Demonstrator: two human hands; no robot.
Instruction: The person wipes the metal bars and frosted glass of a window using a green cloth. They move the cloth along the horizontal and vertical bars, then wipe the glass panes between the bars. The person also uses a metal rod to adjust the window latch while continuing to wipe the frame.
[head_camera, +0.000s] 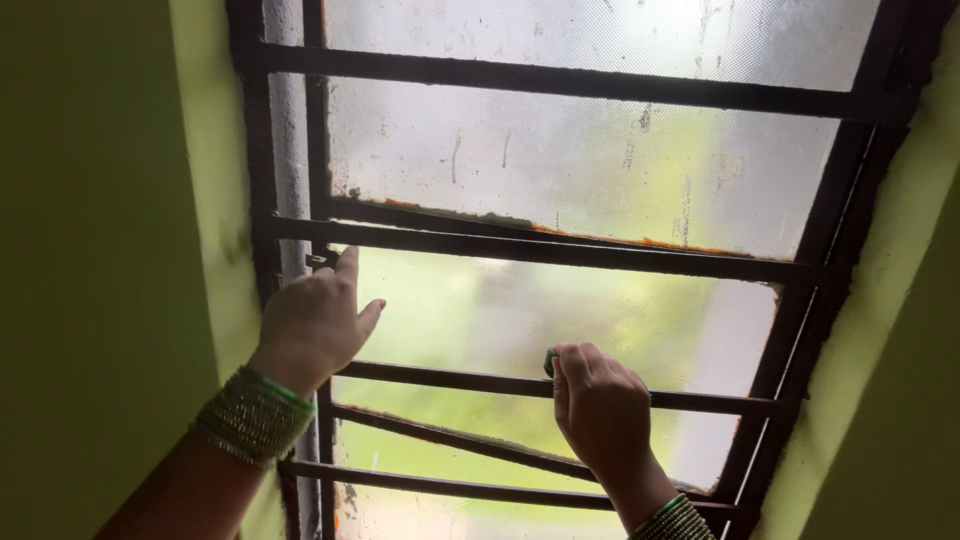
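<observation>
Looking up at a frosted glass window (560, 160) set behind dark metal grille bars (540, 250), with yellow-green wall (100, 250) on either side.

The left hand (315, 320) is up at the left edge of the frame. Its fingers are loosely spread and the fingertips touch a small latch-like bit (322, 260) on the upright, just under a crossbar. It isn't gripping anything, more a poke or press. The right hand (600, 405) is closed into a fist around something small and green (550, 362), maybe a scrub pad or cloth. Only a corner peeks out past the knuckles, so I can't tell which. It sits against the pane, between two bars. Both wrists have green bangles (255, 415).

My read: this is wiping down the lower pane, mid-scrub. The glass above shows streaks and grime, so the next bit means threading the pad between bars without snagging knuckles, while the other hand steadies on the frame.
</observation>
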